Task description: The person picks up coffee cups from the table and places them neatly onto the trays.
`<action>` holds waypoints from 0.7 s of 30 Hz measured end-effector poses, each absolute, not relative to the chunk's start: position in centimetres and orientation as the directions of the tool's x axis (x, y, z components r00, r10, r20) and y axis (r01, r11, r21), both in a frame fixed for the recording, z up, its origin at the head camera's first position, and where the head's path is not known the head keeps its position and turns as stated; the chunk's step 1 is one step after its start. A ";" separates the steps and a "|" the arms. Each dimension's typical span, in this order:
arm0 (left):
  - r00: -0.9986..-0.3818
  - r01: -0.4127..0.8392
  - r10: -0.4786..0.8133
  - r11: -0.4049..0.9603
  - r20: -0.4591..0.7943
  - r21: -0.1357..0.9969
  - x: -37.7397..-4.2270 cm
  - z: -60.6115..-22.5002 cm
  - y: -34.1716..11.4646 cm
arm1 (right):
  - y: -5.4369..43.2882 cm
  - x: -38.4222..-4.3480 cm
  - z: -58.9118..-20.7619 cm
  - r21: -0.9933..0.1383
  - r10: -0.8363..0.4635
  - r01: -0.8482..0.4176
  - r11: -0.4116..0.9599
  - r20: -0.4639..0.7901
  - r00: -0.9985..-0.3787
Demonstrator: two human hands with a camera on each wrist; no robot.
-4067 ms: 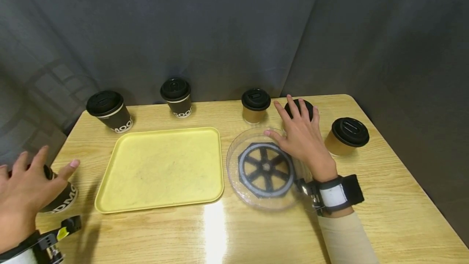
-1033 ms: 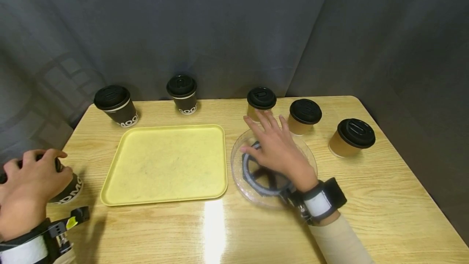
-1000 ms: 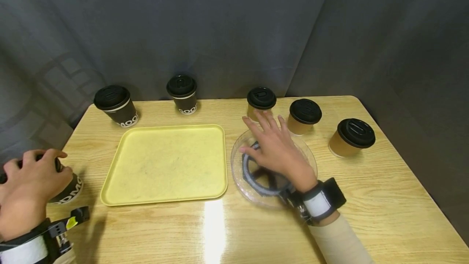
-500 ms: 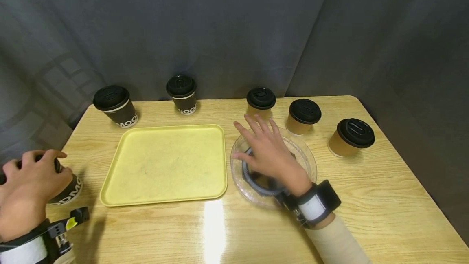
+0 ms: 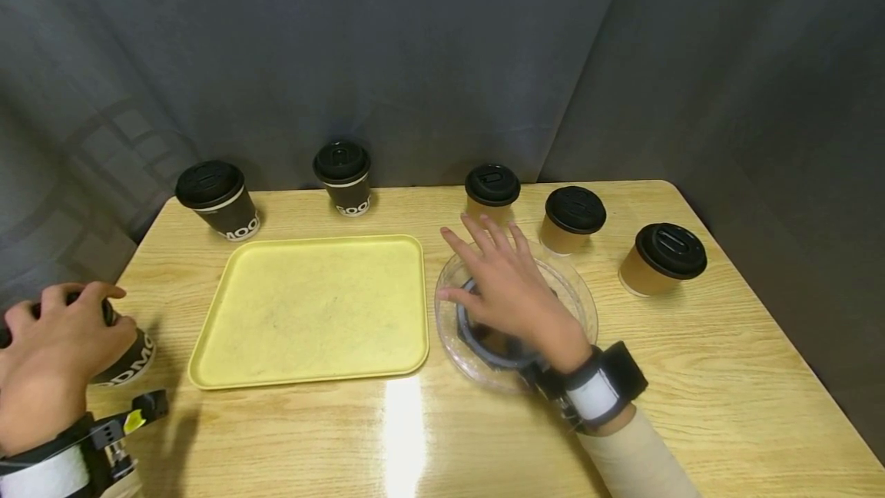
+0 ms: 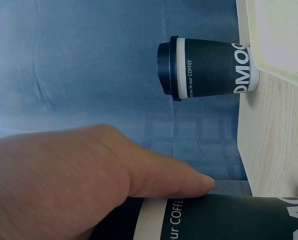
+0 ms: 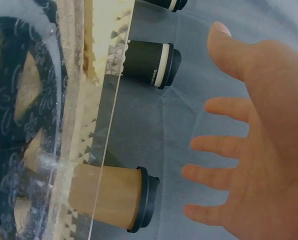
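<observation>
At the left edge of the table, my left hand (image 5: 65, 344) holds a lidded black paper coffee cup (image 5: 131, 363) from above, fingers curled over its lid. The left wrist view has my thumb (image 6: 169, 175) lying along that cup's side. My right hand (image 5: 508, 287) hovers, fingers spread and palm down, over a clear round turntable (image 5: 588, 306) with a dark spoked base, hiding part of it. In the right wrist view a gap separates the palm (image 7: 269, 145) from the turntable's patterned clear rim (image 7: 79, 125), and nothing is held.
A yellow tray (image 5: 311, 313) lies left of the turntable. Behind it stand two black cups, one at left (image 5: 224, 206) and a smaller one (image 5: 346, 183). Three brown lidded cups, at back (image 5: 492, 190), middle (image 5: 572, 217) and right (image 5: 657, 263), stand beyond the turntable. A grey curtain (image 5: 415, 60) hangs behind.
My right hand has moved left and nearer, from over the middle brown cup to over the turntable. My left fingers have curled onto the black cup. Little differs over the last half second.
</observation>
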State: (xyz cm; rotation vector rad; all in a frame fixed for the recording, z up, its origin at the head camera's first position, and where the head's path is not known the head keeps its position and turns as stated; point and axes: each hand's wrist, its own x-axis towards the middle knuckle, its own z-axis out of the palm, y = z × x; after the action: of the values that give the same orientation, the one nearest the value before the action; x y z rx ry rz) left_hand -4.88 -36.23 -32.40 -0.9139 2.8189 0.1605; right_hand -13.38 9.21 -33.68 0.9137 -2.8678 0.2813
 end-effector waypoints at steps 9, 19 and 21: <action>-0.809 -0.576 -0.558 0.816 -0.184 0.057 -4.7 -32.4 -36.2 | 9.0 -12.9 -33.2 -0.131 -0.574 -0.601 0.789 0.195 -0.796; -0.829 -0.551 -0.536 0.832 -0.159 0.063 -4.6 -32.6 -36.5 | 8.3 -12.0 -32.4 -0.131 -0.592 -0.614 0.778 0.176 -0.787; -0.828 -0.551 -0.537 0.832 -0.161 0.065 -4.6 -32.6 -36.4 | 8.2 -11.8 -32.4 -0.140 -0.596 -0.618 0.773 0.171 -0.785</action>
State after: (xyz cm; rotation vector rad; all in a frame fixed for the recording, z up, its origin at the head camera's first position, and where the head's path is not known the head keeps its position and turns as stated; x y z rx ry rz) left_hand -4.58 -36.42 -32.55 -0.8585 2.8758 0.1631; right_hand -11.80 8.15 -32.41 0.9788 -2.8480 0.2870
